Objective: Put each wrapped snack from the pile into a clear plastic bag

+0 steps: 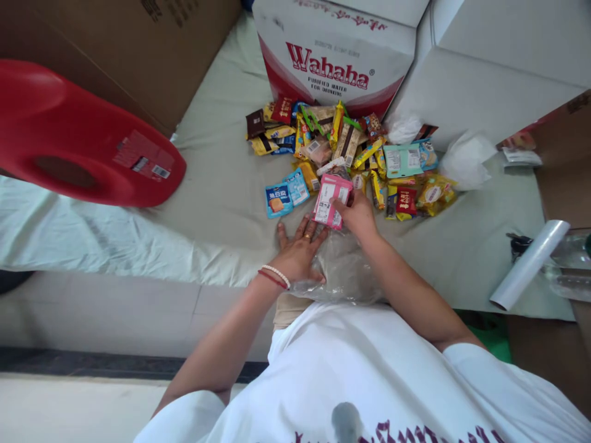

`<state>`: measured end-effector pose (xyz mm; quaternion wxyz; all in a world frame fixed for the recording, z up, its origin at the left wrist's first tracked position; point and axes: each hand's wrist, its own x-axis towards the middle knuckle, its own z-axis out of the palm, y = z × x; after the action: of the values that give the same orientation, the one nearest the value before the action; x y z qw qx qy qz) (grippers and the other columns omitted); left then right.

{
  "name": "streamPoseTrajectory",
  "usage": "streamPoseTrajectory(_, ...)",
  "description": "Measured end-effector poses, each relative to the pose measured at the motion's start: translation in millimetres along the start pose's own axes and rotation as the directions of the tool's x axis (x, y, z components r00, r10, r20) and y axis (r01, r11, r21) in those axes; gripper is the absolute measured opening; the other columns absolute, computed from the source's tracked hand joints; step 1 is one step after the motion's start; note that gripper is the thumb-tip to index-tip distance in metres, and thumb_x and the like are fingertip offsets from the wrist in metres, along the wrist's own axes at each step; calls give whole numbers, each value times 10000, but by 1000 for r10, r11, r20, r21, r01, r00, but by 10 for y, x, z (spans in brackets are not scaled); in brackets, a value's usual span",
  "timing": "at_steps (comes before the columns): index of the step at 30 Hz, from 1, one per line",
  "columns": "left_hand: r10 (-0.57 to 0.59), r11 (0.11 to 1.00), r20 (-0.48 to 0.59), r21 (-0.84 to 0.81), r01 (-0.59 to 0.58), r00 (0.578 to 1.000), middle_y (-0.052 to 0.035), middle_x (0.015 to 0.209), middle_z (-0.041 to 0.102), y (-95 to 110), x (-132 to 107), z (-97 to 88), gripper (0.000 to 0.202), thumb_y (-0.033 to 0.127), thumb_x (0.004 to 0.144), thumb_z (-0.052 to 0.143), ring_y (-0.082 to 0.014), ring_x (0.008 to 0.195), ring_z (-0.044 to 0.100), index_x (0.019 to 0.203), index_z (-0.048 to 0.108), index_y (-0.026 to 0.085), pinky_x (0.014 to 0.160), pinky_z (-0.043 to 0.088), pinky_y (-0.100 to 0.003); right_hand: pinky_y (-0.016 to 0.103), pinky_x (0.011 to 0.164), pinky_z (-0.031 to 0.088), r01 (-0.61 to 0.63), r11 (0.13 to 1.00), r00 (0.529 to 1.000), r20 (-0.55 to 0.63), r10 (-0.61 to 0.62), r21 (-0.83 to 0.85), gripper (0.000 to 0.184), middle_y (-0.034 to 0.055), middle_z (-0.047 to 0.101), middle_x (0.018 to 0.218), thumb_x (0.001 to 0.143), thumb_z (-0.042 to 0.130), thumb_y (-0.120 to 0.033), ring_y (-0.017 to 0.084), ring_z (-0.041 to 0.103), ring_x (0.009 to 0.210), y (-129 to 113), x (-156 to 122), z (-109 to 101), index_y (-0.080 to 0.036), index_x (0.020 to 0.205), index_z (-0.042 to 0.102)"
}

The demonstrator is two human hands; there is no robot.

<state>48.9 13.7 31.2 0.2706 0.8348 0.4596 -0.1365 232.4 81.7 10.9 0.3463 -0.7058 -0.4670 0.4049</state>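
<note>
Pink-wrapped, the snack packet is pinched in the right hand just above the clear plastic bag, whose edge the left hand presses down with flat, spread fingers; the bag looks almost empty, and the snack pile on the sheet seems largely unpacked.
</note>
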Motion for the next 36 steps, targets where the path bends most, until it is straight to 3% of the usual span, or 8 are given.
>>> streamPoseTrajectory(5,-17,1000,-27,-20,16,1000,-150,1726,-83,-19,29,83,1287,614,632,825,-463,1572,-97,1648,109,283,1082,-38,-860,275,704,521,64,973,998,-31,-59,224,304,26,679,854,807,721,-444,157,634,767,-164,-1,-203,-188,954,649)
streamPoseTrajectory(9,-16,999,-66,-40,13,998,-146,1723,-97,-34,31,137,1305,639,625,823,-443,1582,-66,1649,99,279,1105,-43,-838,315,759,504,329,931,928,-126,-350,-158,232,27,624,876,857,687,-399,183,586,799,-349,-359,-773,-220,1002,664)
streamPoseTrajectory(12,-45,998,-81,-45,42,996,-151,1716,-127,-17,54,139,1303,653,635,813,-445,1583,-56,1650,93,267,1107,-23,-841,394,845,493,489,696,864,179,-471,-526,267,95,621,1001,870,681,-348,266,573,943,-341,-768,-933,-221,1105,673)
streamPoseTrajectory(16,-83,996,-102,-34,80,991,-160,1713,-136,0,61,116,1298,660,647,803,-458,1580,-56,1652,90,252,1124,26,-831,459,894,483,632,376,774,544,-323,-677,349,166,615,1120,913,628,-270,337,542,1066,-73,-1146,-721,-185,1252,647)
streamPoseTrajectory(20,-102,995,-112,-13,101,988,-164,1719,-100,-82,-87,129,1259,679,680,776,-454,1582,-31,1651,84,274,1132,45,-825,481,1021,475,674,509,725,612,-317,-536,611,191,534,1356,891,704,-432,338,515,1236,179,-1205,-593,-190,1422,523)
streamPoseTrajectory(23,-99,995,-106,8,100,989,-144,1725,-60,-191,-254,189,1186,694,713,753,-429,1590,-9,1645,129,308,1141,34,-815,461,1037,490,593,621,785,539,-304,-513,642,193,411,1520,935,643,-423,320,500,1324,217,-1108,-627,-197,1499,437)
streamPoseTrajectory(27,-119,992,-102,18,122,988,-116,1730,-29,-295,-385,278,1173,712,712,747,-437,1587,-28,1641,145,326,1139,22,-820,461,940,538,505,567,843,514,-160,-651,602,191,501,1454,936,622,-356,337,605,1191,117,-984,-683,-171,1488,472)
streamPoseTrajectory(36,-141,990,-156,-20,139,978,-141,1724,48,-333,-377,329,1049,698,821,637,-425,1590,35,1648,149,274,1173,33,-782,434,887,534,599,407,784,608,-124,-689,714,199,557,1411,874,657,-232,359,590,1212,126,-1147,-640,-186,1542,408)
